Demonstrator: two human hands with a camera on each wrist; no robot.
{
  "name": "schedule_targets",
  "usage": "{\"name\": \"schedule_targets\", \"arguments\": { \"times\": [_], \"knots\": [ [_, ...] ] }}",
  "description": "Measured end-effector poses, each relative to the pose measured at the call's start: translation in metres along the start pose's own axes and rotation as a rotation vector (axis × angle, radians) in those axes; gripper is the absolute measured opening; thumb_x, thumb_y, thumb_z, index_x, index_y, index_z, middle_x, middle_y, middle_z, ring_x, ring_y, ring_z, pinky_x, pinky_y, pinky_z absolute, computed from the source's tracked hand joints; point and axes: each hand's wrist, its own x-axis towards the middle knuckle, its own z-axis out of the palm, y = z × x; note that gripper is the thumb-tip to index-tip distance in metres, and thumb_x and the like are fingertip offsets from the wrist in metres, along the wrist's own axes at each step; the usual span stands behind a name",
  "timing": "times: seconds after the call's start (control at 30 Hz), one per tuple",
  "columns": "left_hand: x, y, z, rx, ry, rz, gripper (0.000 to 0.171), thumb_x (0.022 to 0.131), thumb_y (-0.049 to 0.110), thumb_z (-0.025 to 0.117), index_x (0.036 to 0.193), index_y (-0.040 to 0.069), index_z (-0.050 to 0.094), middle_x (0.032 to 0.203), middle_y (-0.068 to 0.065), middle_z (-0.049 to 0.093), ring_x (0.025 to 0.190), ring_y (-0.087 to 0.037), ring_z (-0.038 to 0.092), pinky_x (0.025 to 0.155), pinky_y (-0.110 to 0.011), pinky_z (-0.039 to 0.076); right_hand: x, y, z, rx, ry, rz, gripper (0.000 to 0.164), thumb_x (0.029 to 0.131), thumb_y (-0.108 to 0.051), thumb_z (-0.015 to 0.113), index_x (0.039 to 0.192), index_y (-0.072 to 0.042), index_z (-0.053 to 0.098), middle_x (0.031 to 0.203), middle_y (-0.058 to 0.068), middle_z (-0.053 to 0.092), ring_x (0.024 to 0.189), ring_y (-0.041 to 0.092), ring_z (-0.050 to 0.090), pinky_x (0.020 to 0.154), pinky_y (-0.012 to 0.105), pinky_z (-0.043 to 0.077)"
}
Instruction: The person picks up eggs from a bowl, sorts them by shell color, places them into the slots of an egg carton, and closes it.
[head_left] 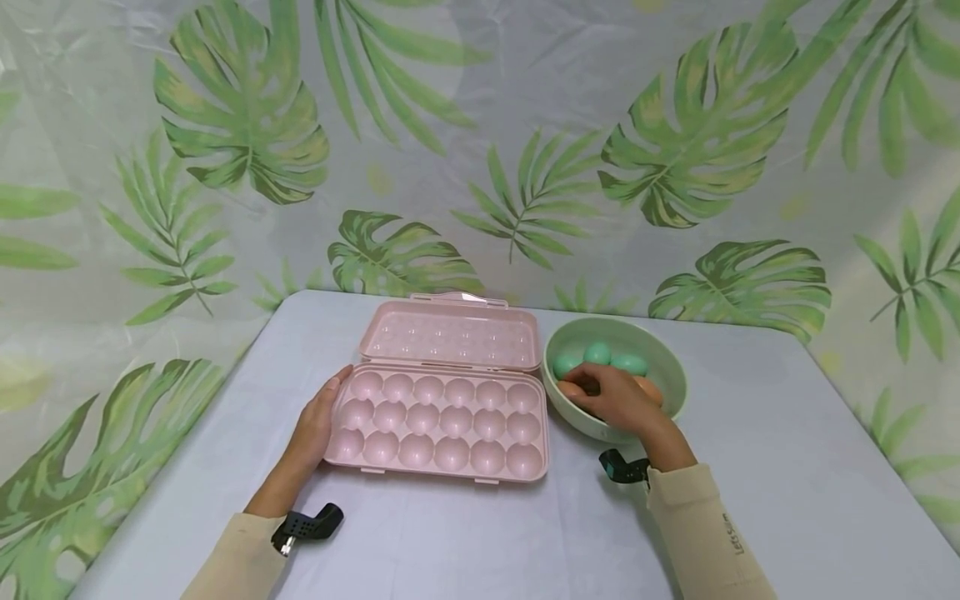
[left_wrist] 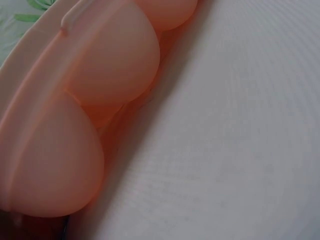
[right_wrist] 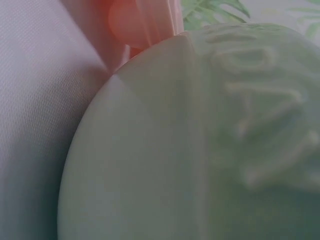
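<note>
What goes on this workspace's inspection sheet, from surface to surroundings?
Surface: white cloth-covered table
Job's things: open rectangular pink plastic egg box, eighteen cups empty; round pale-green bowl beside it, holding green eggs and at least one orange egg
Clutter: nothing seen
Grippers: bare left hand touches the box's left edge; bare right hand inside the bowl, any egg in its fingers unclear
Cables: nothing seen
Surroundings: pale sheet printed with green leaves

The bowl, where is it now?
In the head view, the bowl sits on the table, just right of the pink egg box, with the right hand inside it.
</note>
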Motion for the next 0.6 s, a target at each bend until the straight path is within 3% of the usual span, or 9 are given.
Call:
{"name": "schedule_targets", "arguments": {
  "times": [0.43, 0.6],
  "knots": [
    [-0.0017, 0.0028, 0.0015, 0.021, -0.002, -0.015, 0.063, 0.104, 0.044, 0.016, 0.149, 0.003, 0.033, 0.155, -0.014, 0.031, 0.145, -0.028, 0.02, 0.118, -0.045, 0.013, -0.003, 0.0041, -0.0012, -0.008, 0.032, -0.017, 0.042, 0.09, -0.033, 0.067, 0.122, -0.005, 0.065, 0.113, 0.009, 0.068, 0.105, 0.026, 0.064, 0.09, 0.044, 0.05],
    [-0.0004, 0.0038, -0.0008, 0.01, 0.003, 0.003, 0.062, 0.105, 0.042, 0.017, 0.148, 0.002, 0.034, 0.154, -0.014, 0.031, 0.145, -0.028, 0.02, 0.118, -0.045, 0.013, -0.0046, 0.0053, -0.0042, -0.011, 0.06, 0.013, 0.045, 0.088, -0.043, 0.068, 0.123, -0.013, 0.067, 0.113, 0.001, 0.07, 0.105, 0.02, 0.065, 0.089, 0.043, 0.049]
  ]
}}
